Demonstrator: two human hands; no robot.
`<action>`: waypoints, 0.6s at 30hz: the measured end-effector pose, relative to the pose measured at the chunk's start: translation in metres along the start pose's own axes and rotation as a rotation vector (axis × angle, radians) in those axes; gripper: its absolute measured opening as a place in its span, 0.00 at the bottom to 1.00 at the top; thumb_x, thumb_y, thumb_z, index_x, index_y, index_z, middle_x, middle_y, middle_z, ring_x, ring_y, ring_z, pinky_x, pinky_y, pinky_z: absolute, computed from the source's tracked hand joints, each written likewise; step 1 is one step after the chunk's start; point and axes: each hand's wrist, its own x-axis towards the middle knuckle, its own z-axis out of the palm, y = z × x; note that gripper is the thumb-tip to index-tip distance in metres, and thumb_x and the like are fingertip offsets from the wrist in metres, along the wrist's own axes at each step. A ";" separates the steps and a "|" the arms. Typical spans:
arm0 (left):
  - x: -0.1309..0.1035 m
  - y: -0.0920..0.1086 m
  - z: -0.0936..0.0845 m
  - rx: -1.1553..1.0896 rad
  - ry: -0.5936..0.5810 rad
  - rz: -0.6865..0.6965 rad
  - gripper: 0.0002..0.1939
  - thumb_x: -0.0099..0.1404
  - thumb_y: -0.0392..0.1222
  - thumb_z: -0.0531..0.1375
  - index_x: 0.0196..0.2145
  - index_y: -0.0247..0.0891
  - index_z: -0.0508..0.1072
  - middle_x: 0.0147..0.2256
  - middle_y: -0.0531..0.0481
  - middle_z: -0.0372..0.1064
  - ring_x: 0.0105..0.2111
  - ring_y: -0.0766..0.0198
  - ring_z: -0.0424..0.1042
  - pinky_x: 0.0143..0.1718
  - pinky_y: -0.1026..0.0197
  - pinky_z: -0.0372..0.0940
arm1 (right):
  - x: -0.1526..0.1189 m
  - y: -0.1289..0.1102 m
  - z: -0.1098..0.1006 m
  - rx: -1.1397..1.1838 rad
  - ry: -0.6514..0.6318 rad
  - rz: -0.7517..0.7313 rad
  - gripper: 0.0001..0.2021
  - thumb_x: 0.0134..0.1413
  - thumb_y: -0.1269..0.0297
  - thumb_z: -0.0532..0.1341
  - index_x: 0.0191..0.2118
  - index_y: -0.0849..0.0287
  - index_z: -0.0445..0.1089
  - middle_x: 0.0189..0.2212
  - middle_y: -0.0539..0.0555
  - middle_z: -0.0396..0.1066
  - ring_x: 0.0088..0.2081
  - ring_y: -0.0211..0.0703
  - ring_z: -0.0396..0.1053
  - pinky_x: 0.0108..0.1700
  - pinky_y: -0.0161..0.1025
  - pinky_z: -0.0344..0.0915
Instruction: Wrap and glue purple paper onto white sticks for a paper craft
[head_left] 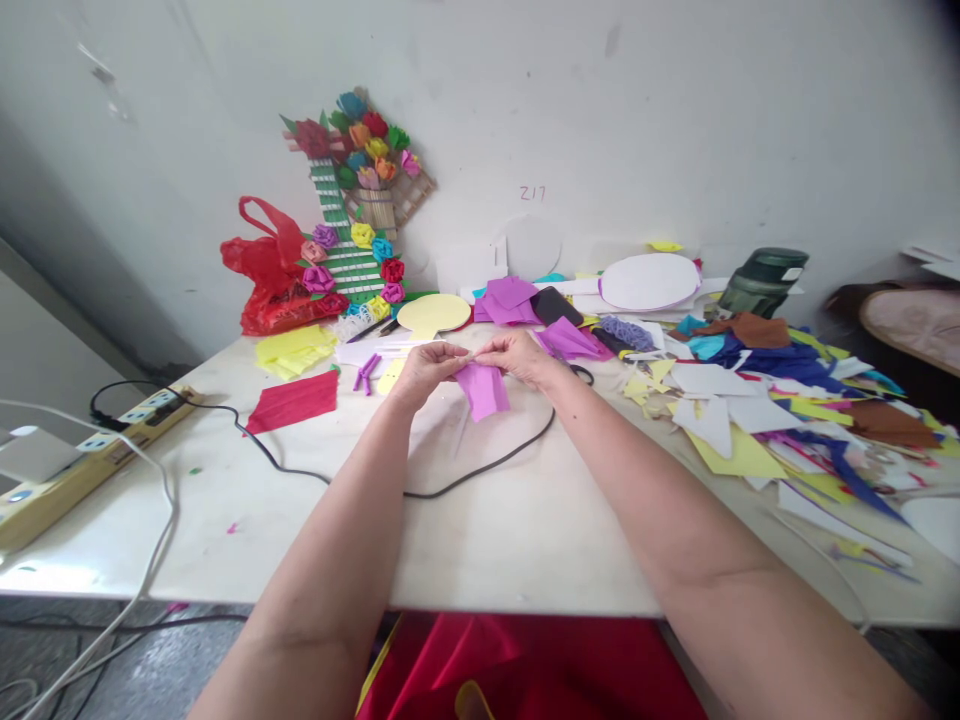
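Note:
A piece of purple paper (484,391) hangs over the table between my two hands. Its top edge is pinched by the fingers of my left hand (431,370) and of my right hand (517,358), with the fingertips close together. Several small purple rolls (366,374) lie to the left of my left hand. Behind the hands is a pale yellow round cutout (433,314). More purple sheets (508,301) lie beside a dark phone (556,306).
A black cable (450,490) crosses the table (517,560) under my forearms. Coloured paper scraps (739,450) pile up at the right, near a green bottle (763,282). At the left are a power strip (112,440), red paper (294,402) and a red bag (274,270). Paper flowers (364,235) stand by the wall.

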 end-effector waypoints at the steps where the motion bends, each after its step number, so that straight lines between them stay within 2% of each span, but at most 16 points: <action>1: 0.000 0.000 -0.001 0.006 -0.017 -0.015 0.20 0.41 0.47 0.68 0.31 0.31 0.75 0.25 0.49 0.70 0.23 0.68 0.67 0.29 0.62 0.64 | 0.000 0.000 0.000 -0.015 0.002 -0.001 0.08 0.35 0.64 0.66 0.25 0.62 0.73 0.19 0.49 0.69 0.21 0.32 0.62 0.23 0.30 0.58; 8: 0.003 -0.004 -0.008 0.087 -0.121 -0.052 0.21 0.42 0.48 0.67 0.33 0.31 0.76 0.26 0.46 0.72 0.26 0.64 0.69 0.32 0.59 0.66 | -0.003 -0.005 0.000 -0.118 0.006 -0.020 0.07 0.35 0.65 0.66 0.25 0.63 0.73 0.20 0.50 0.69 0.22 0.32 0.61 0.24 0.31 0.57; 13: 0.006 -0.008 -0.009 0.177 -0.129 -0.044 0.19 0.43 0.48 0.67 0.30 0.32 0.76 0.24 0.47 0.71 0.24 0.64 0.69 0.30 0.59 0.65 | -0.004 -0.008 0.001 -0.160 0.018 -0.020 0.06 0.34 0.66 0.65 0.24 0.64 0.73 0.21 0.50 0.69 0.23 0.33 0.62 0.25 0.31 0.57; 18: 0.004 -0.004 -0.006 0.316 -0.108 0.009 0.15 0.46 0.48 0.65 0.27 0.33 0.75 0.24 0.48 0.71 0.24 0.66 0.67 0.28 0.63 0.62 | -0.002 -0.004 0.000 -0.146 0.012 -0.007 0.07 0.34 0.66 0.65 0.24 0.63 0.73 0.22 0.51 0.70 0.23 0.32 0.62 0.24 0.30 0.57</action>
